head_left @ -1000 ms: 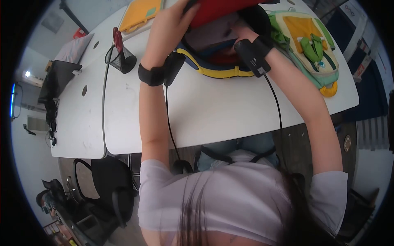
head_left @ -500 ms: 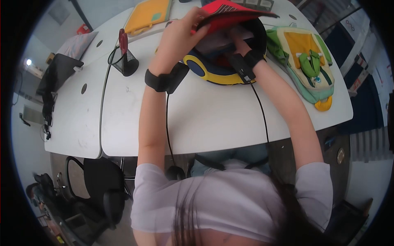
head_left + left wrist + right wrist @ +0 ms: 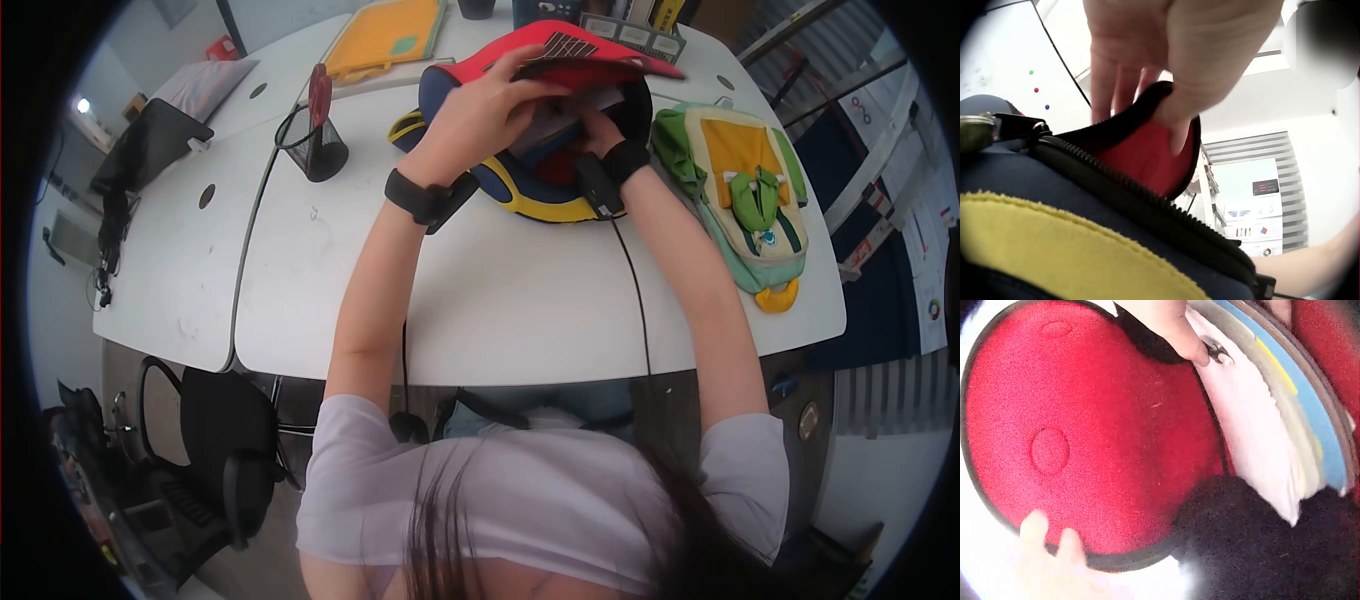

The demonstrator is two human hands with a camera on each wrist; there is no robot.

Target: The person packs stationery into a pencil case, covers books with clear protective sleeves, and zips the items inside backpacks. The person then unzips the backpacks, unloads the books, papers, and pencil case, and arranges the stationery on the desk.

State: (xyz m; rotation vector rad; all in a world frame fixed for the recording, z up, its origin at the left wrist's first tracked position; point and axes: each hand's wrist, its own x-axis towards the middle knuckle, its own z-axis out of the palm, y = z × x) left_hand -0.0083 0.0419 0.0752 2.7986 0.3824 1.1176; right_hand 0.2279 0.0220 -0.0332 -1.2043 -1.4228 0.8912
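A navy bag with yellow trim [image 3: 545, 205] lies unzipped on the table, its red flap [image 3: 520, 45] raised. My left hand [image 3: 480, 120] pinches the flap's black edge; in the left wrist view the thumb of that hand [image 3: 1179, 50] lies against the red lining [image 3: 1141, 156], fingers on the outer side. Inside the bag's opening is my right hand [image 3: 600, 135]. The right wrist view has this hand [image 3: 1166, 322] around the top of a stack of thin items, its thumb on a whitish sheet-like piece [image 3: 1250, 419], a fingertip beyond the blue layer [image 3: 1329, 431].
A green, cream and yellow backpack [image 3: 750, 190] lies to the right of the bag. On the left stands a black mesh holder [image 3: 318, 155] with red-handled scissors [image 3: 320, 95]. Farther back are a yellow folder [image 3: 385, 40] and a grey organizer [image 3: 635, 40]. Cables hang from both wrist cameras.
The head view has shifted, so the table and bag sit lower in it. The flap is lowered somewhat over the opening, still in my left hand; my right hand remains inside.
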